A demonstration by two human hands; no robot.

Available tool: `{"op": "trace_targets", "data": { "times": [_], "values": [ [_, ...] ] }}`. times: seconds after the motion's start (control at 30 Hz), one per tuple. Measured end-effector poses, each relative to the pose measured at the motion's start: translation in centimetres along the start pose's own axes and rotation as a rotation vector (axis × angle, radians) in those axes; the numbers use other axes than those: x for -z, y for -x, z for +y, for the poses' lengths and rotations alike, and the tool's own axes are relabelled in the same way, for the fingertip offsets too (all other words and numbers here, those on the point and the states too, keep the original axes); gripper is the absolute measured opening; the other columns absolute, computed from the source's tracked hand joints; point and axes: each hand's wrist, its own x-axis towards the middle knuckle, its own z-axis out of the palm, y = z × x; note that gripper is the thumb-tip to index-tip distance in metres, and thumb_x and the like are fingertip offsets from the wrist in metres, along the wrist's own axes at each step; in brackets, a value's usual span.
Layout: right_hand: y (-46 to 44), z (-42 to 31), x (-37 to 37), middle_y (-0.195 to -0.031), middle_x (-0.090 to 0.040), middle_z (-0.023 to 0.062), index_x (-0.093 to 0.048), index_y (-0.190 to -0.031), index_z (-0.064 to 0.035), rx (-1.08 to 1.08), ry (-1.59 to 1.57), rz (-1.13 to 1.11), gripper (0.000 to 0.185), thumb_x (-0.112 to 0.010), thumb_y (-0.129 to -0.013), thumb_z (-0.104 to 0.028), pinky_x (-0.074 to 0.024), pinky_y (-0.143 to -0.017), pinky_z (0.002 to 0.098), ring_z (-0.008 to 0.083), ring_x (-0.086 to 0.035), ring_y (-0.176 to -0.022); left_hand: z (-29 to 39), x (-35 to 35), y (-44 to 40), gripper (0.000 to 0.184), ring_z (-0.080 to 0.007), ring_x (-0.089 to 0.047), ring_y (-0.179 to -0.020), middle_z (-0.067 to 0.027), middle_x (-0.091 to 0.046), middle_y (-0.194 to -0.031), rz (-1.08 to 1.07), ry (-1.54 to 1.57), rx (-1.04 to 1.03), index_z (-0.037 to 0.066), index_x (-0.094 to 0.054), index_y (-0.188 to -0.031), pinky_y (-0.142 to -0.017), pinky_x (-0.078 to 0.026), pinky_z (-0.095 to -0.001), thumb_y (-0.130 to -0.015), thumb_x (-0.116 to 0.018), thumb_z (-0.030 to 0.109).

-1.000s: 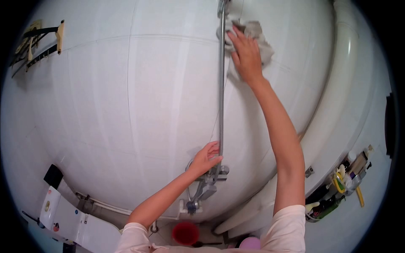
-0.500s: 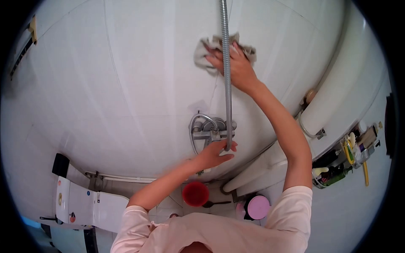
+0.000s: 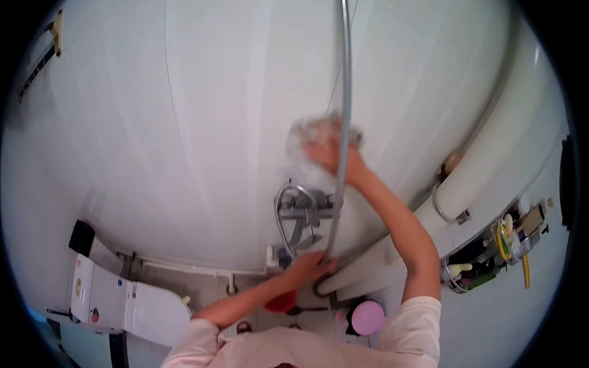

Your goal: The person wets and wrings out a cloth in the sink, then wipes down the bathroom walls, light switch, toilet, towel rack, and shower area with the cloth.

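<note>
Against the white tiled wall (image 3: 215, 122), my right hand (image 3: 331, 153) presses a grey cloth (image 3: 299, 136), both blurred by motion. A metal shower hose (image 3: 346, 73) runs down in front of that hand. Lower down, my left hand (image 3: 307, 270) is closed around the lower part of the hose, just below the chrome shower mixer tap (image 3: 300, 213). One loop of the hose hangs at the tap's left side.
A white toilet (image 3: 156, 313) stands at lower left. On the floor are a red basin (image 3: 281, 302), partly hidden by my left arm, and a pink-lidded bin (image 3: 368, 318). Thick white pipes (image 3: 491, 147) and a wire rack of bottles (image 3: 481, 276) are on the right.
My right hand and the cloth have moved down the wall toward the tap. My left hand has moved lower, its fingers closing on the hose, and more of the tap shows.
</note>
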Motion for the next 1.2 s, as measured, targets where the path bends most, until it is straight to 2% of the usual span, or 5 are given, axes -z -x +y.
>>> {"op": "trace_targets", "data": {
  "times": [0.17, 0.53, 0.87, 1.0, 1.2],
  "values": [
    [-1.1, 0.2, 3.0, -0.108, -0.063, -0.0049, -0.067, -0.108, -0.0220, 0.235, 0.289, -0.201, 0.026, -0.060, -0.083, -0.019, -0.0443, -0.093, 0.0475, 0.0199, -0.054, -0.108, -3.4, 5.4, 7.5, 0.010, -0.0121, -0.065, -0.085, -0.0047, -0.068, -0.085, 0.300, 0.328, 0.215, 0.002, -0.062, -0.097, -0.078, -0.050, -0.0263, -0.092, -0.061, 0.010],
    [-18.4, 3.8, 10.9, -0.143, -0.045, 0.0021, -0.054, -0.128, -0.0153, -0.100, 0.412, 0.491, 0.054, -0.061, -0.075, -0.005, -0.0302, -0.106, 0.0533, 0.0354, -0.047, -0.118, -13.0, 15.0, 3.1, 0.006, -0.0032, -0.049, -0.068, 0.0039, -0.059, -0.076, 0.818, -0.064, -0.049, 0.003, -0.060, -0.093, -0.062, -0.039, -0.0182, -0.089, -0.063, 0.006],
    [3.4, -1.4, 1.9, -0.110, -0.061, 0.0016, -0.062, -0.117, -0.0166, -0.066, 0.238, -0.287, 0.038, -0.057, -0.080, -0.009, -0.0423, -0.090, 0.0454, 0.0250, -0.055, -0.100, -12.8, 12.1, 2.3, 0.020, -0.0182, -0.050, -0.064, -0.0068, -0.054, -0.071, 0.560, -0.308, 0.030, 0.003, -0.059, -0.096, -0.061, -0.042, -0.0303, -0.084, -0.069, 0.014],
    [7.5, -0.1, 2.8, -0.111, -0.063, 0.0045, -0.064, -0.115, -0.0122, -0.095, 0.284, -0.127, 0.037, -0.056, -0.079, -0.006, -0.0425, -0.088, 0.0432, 0.0247, -0.056, -0.100, -14.5, 9.2, 4.2, 0.042, -0.0332, -0.060, -0.108, -0.0195, -0.062, -0.113, 0.393, -0.290, 0.027, 0.003, -0.056, -0.120, -0.091, -0.046, -0.0374, -0.082, -0.071, 0.015],
    [-3.9, 1.5, 9.7, -0.139, -0.049, 0.0139, -0.057, -0.124, -0.0046, -0.266, 0.384, 0.438, 0.057, -0.050, -0.070, 0.013, -0.0346, -0.105, 0.0435, 0.0328, -0.049, -0.123, -17.5, 8.4, 4.6, 0.057, -0.0335, -0.054, -0.117, -0.0197, -0.054, -0.127, 0.346, -0.284, -0.124, 0.001, -0.047, -0.129, -0.096, -0.043, -0.0380, -0.080, -0.072, 0.016]
  ]
}}
